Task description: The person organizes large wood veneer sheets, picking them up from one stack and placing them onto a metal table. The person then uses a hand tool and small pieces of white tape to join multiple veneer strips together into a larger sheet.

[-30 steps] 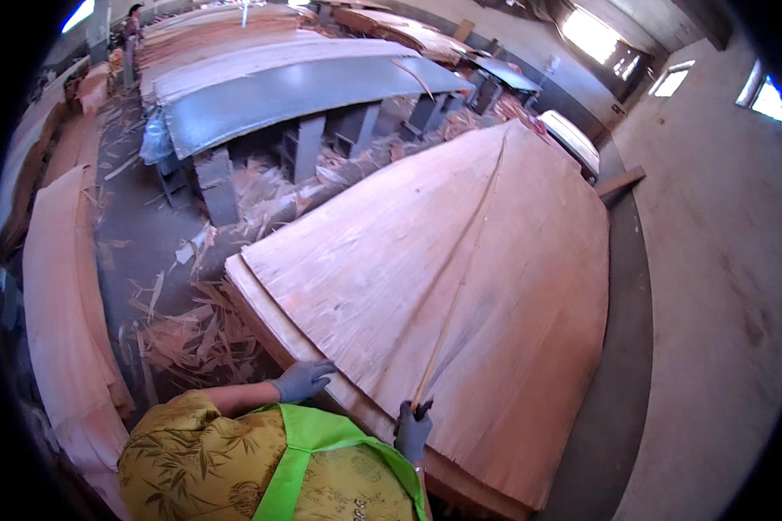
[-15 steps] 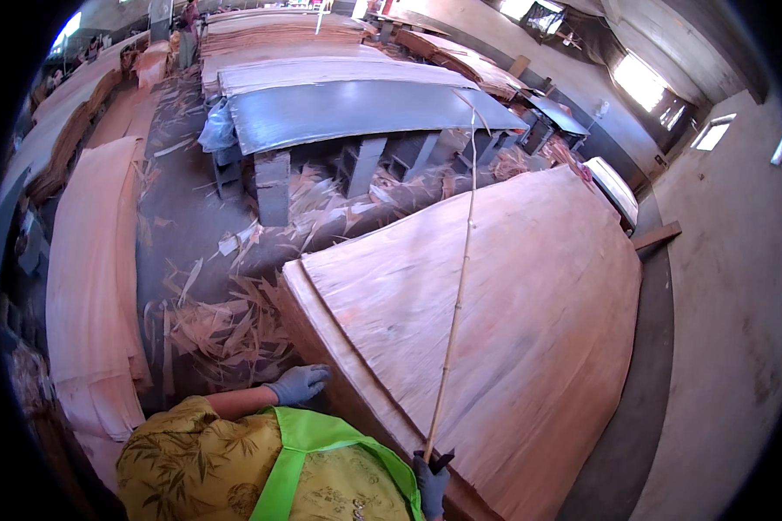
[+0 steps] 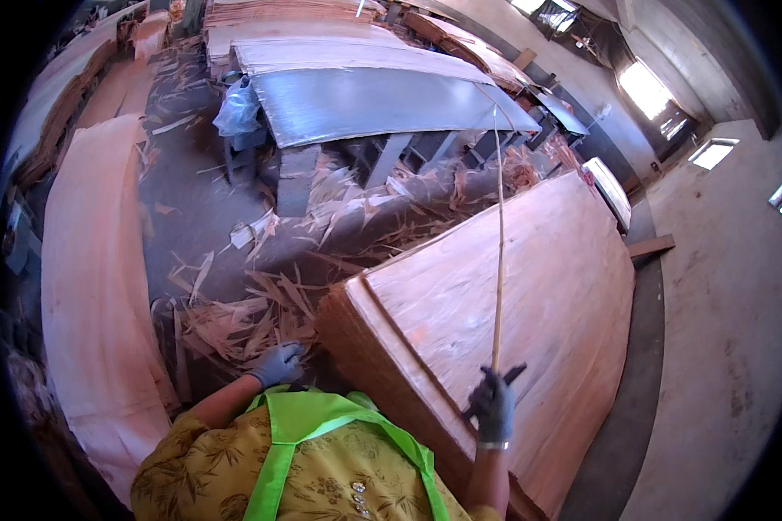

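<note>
My right hand (image 3: 493,406), in a grey glove with dark fingertips, grips the lower end of a long thin bamboo stick (image 3: 500,252). The stick stretches away from me over a large stack of wood veneer sheets (image 3: 565,286), and its thin tip bends left near a metal-topped table. A stepped edge runs along the stack's near left side. My left hand (image 3: 277,364), also in a grey glove, hangs left of the stack, above torn veneer scraps (image 3: 226,326). Its fingers look loosely apart, and I see nothing in them.
The metal-topped table (image 3: 382,104) stands on grey blocks (image 3: 297,178) ahead, with a plastic bag (image 3: 236,111) at its left corner. A long pile of veneer (image 3: 96,278) lies on the left. More stacks stand behind. A wall (image 3: 721,304) runs along the right, near a jutting board (image 3: 652,246).
My right hand has moved forward and right over the stack's near edge, carrying the stick. My left hand has shifted slightly left and up. The view has also turned a little.
</note>
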